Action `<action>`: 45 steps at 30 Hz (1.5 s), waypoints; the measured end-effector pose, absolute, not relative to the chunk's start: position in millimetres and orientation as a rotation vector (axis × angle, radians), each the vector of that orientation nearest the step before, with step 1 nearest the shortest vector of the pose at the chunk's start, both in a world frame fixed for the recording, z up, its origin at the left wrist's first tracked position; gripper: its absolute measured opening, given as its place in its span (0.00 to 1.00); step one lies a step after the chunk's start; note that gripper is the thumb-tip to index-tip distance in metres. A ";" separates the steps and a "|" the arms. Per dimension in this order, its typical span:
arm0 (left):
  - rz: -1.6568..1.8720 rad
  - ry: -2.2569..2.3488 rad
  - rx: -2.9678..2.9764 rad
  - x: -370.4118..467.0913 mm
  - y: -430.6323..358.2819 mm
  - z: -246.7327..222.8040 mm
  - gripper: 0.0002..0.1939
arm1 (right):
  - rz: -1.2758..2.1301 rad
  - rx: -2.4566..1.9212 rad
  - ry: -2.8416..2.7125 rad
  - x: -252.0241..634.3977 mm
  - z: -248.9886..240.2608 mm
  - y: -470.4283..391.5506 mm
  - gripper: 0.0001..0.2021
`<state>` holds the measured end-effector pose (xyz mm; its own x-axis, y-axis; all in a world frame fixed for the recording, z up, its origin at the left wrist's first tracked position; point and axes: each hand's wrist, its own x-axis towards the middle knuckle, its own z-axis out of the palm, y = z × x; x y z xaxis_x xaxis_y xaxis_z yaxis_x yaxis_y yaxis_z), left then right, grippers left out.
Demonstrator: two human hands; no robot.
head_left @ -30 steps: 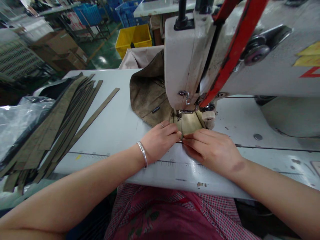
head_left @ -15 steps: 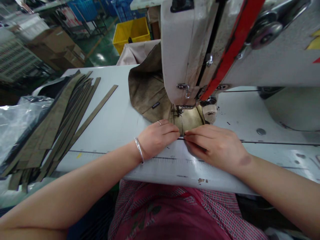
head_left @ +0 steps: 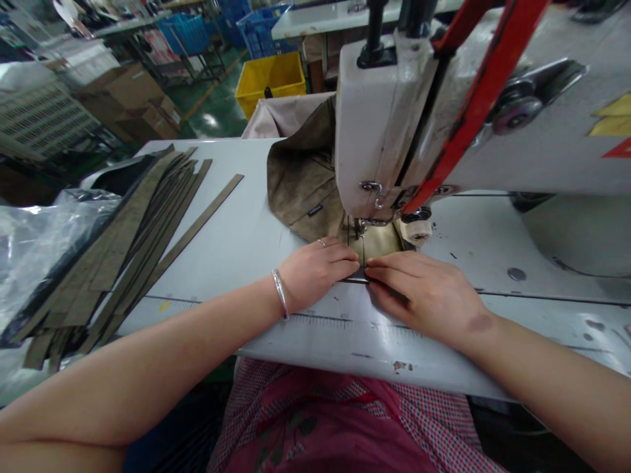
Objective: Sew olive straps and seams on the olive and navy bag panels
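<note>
A brown sewn fabric piece (head_left: 303,190), curved like a hat and bearing a small dark label, lies under the sewing machine (head_left: 367,144). Its lighter inner side shows around the needle and presser foot (head_left: 361,228). My left hand (head_left: 323,270), with a ring and a bracelet, is closed on the near edge of the fabric, left of a seam. Just right of that seam, my right hand (head_left: 424,286) pinches the same edge, thumb tucked below the fingers. The fingertips almost meet in front of the needle. Part of the fabric is hidden behind the machine head.
Several brown fabric strips (head_left: 162,223) lie in a pile on the left of the white table (head_left: 246,230), beside clear plastic wrapping (head_left: 54,223). A red strap-like lever (head_left: 473,105) crosses the machine head. Beyond stand a yellow crate (head_left: 271,79) and cardboard boxes (head_left: 123,98).
The camera view has shifted, so the machine and table appear slightly lower and further right. Both hands keep their grip on the fabric edge near the needle, with little visible movement.
</note>
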<state>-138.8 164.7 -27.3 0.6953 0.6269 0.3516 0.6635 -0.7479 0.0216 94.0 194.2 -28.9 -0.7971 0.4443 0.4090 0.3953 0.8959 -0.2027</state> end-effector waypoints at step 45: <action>-0.955 -2.455 -1.822 -264.2 265.5 -17.5 0.26 | 0.019 -0.846 -2.670 88.4 -56.7 219.3 0.16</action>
<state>-264.2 265.5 -17.5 -0.3515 0.8894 0.2923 0.8529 0.1755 0.4916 88.4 219.3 -56.7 -0.7652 0.5616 0.3148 0.5571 0.8226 -0.1134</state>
